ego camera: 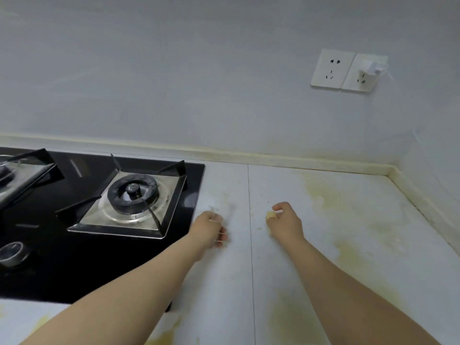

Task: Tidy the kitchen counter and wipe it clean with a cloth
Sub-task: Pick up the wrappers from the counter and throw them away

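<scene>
Tabletop [348, 245]: white, jointed by a thin seam, showing yellowish stains toward the right and along the near edge. No cloth is showing in view.

Left hand [207, 229]: reaching in over the tabletop just right of the hob [62, 245], its fingers [222, 236] curling together around thin pale strands [216, 221]; what the strands are is too small to tell.

Right hand [286, 224]: lying on the tabletop just right of the seam, its fingers [280, 206] pinching together on a small yellow scrap [270, 215]. A few yellow crumbs [260, 229] are lying beside it.

Hob: black glass, set into the tabletop at left, carrying a burner [133, 192] on a steel tray with black pan supports; a second burner is showing partly at the far left edge, and a knob [12, 252] is sitting at the front.

Wall [199, 83]: pale grey, carrying two sockets [332, 68]; a white charger [373, 64] is plugged into the right one.
</scene>
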`<control>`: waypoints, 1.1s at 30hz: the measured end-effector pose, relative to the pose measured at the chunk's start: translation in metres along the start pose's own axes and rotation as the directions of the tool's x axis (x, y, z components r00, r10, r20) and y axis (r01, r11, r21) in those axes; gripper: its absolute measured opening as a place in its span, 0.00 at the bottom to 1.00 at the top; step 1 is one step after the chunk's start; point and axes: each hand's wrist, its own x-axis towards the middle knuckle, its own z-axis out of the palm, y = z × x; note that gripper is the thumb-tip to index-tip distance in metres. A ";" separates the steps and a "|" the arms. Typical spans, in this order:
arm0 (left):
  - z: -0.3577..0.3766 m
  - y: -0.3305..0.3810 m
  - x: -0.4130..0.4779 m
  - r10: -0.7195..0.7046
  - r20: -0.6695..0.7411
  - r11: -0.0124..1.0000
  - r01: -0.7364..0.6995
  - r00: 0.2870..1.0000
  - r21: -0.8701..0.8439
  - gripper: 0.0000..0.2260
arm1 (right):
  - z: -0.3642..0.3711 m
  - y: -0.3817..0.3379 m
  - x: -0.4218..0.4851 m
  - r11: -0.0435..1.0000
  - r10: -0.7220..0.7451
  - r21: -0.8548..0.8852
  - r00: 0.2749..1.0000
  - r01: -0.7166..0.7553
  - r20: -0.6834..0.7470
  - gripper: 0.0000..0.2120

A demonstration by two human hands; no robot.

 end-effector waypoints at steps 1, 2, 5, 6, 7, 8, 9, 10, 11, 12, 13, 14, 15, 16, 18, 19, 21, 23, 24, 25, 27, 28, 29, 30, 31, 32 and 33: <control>-0.008 0.001 -0.002 0.003 -0.008 1.000 -0.003 1.000 -0.015 0.09 | 0.007 -0.010 -0.005 0.999 0.012 0.052 1.000 -0.014 0.024 0.11; -0.017 0.003 -0.004 0.005 -0.017 0.999 -0.006 1.000 -0.033 0.09 | 0.016 -0.022 -0.010 0.996 0.012 0.084 0.998 -0.017 0.056 0.12; -0.051 0.007 -0.014 0.046 -0.026 0.998 -0.047 0.999 -0.041 0.08 | 0.044 -0.058 -0.022 0.995 -0.064 0.087 0.983 0.050 0.170 0.14; -0.069 0.009 -0.019 0.059 -0.045 0.997 -0.062 0.997 -0.048 0.07 | 0.056 -0.075 -0.028 0.994 -0.097 0.077 0.976 0.083 0.195 0.14; -0.085 0.010 -0.023 0.065 -0.061 0.995 -0.069 0.996 -0.068 0.07 | 0.067 -0.089 -0.033 0.991 -0.120 0.081 0.971 0.106 0.205 0.14; -0.102 0.011 -0.028 0.060 -0.075 0.992 -0.068 0.995 -0.104 0.06 | 0.079 -0.104 -0.039 0.988 -0.142 0.086 0.966 0.126 0.217 0.14; -0.121 0.012 -0.033 0.060 -0.082 0.988 -0.071 0.995 -0.139 0.06 | 0.093 -0.117 -0.046 0.986 -0.157 0.094 0.960 0.138 0.231 0.13; -0.138 0.012 -0.038 0.067 -0.089 0.985 -0.079 0.994 -0.151 0.05 | 0.107 -0.130 -0.055 0.984 -0.167 0.105 0.953 0.145 0.252 0.13; -0.162 0.010 -0.045 0.082 -0.111 0.984 -0.098 0.990 -0.151 0.04 | 0.128 -0.146 -0.067 0.981 -0.180 0.121 0.943 0.151 0.280 0.12; -0.183 0.007 -0.051 0.093 -0.134 0.984 -0.112 0.987 -0.141 0.05 | 0.147 -0.158 -0.079 0.979 -0.189 0.125 0.935 0.158 0.300 0.12; -0.201 0.003 -0.056 0.107 -0.156 0.983 -0.128 0.982 -0.134 0.05 | 0.165 -0.170 -0.090 0.979 -0.194 0.128 0.927 0.160 0.322 0.12; -0.223 -0.001 -0.064 0.117 -0.203 0.982 -0.143 0.972 -0.121 0.06 | 0.186 -0.182 -0.103 0.979 -0.189 0.143 0.917 0.147 0.352 0.12; -0.244 -0.005 -0.072 0.120 -0.252 0.982 -0.152 0.960 -0.112 0.08 | 0.206 -0.194 -0.114 0.977 -0.182 0.174 0.904 0.122 0.386 0.13; -0.269 -0.010 -0.081 0.112 -0.295 0.981 -0.154 0.949 -0.121 0.09 | 0.228 -0.210 -0.130 0.971 -0.185 0.221 0.887 0.096 0.424 0.14; -0.315 -0.023 -0.096 0.115 -0.363 0.974 -0.177 0.924 -0.141 0.11 | 0.266 -0.236 -0.158 0.957 -0.185 0.286 0.842 0.038 0.507 0.15; -0.343 -0.031 -0.106 0.116 -0.403 0.971 -0.189 0.908 -0.147 0.10 | 0.288 -0.251 -0.176 0.956 -0.196 0.290 0.814 0.036 0.546 0.15; -0.379 -0.042 -0.118 0.120 -0.417 0.967 -0.202 0.901 -0.158 0.07 | 0.311 -0.272 -0.200 0.953 -0.235 0.298 0.762 0.057 0.604 0.15; -0.431 -0.061 -0.139 0.094 -0.474 0.955 -0.214 0.875 -0.206 0.07 | 0.350 -0.296 -0.238 0.955 -0.243 0.293 0.684 0.045 0.688 0.15; -0.448 -0.068 -0.148 0.081 -0.498 0.946 -0.223 0.864 -0.234 0.07 | 0.364 -0.305 -0.252 0.956 -0.245 0.290 0.650 0.040 0.719 0.15; -0.466 -0.077 -0.154 0.072 -0.526 0.939 -0.236 0.847 -0.252 0.07 | 0.376 -0.313 -0.266 0.957 -0.250 0.286 0.609 0.040 0.752 0.15; -0.497 -0.092 -0.168 0.045 -0.581 0.924 -0.254 0.813 -0.285 0.06 | 0.404 -0.328 -0.292 0.962 -0.260 0.262 0.527 0.073 0.809 0.13; -0.515 -0.101 -0.178 0.025 -0.603 0.915 -0.262 0.797 -0.308 0.08 | 0.419 -0.337 -0.307 0.962 -0.272 0.250 0.490 0.111 0.828 0.13; -0.525 -0.106 -0.183 0.012 -0.615 0.911 -0.263 0.789 -0.319 0.12 | 0.428 -0.343 -0.314 0.958 -0.286 0.244 0.473 0.150 0.833 0.12; -0.542 -0.115 -0.191 -0.016 -0.640 0.906 -0.259 0.769 -0.335 0.16 | 0.445 -0.352 -0.328 0.952 -0.300 0.235 0.434 0.198 0.850 0.12; -0.557 -0.122 -0.197 -0.046 -0.658 0.902 -0.251 0.752 -0.350 0.18 | 0.460 -0.359 -0.340 0.945 -0.307 0.229 0.394 0.233 0.867 0.12; -0.569 -0.127 -0.204 -0.072 -0.671 0.895 -0.249 0.738 -0.370 0.19 | 0.473 -0.365 -0.351 0.940 -0.308 0.225 0.360 0.256 0.880 0.12; -0.581 -0.132 -0.209 -0.103 -0.680 0.882 -0.249 0.726 -0.400 0.18 | 0.485 -0.370 -0.359 0.937 -0.308 0.223 0.331 0.269 0.892 0.12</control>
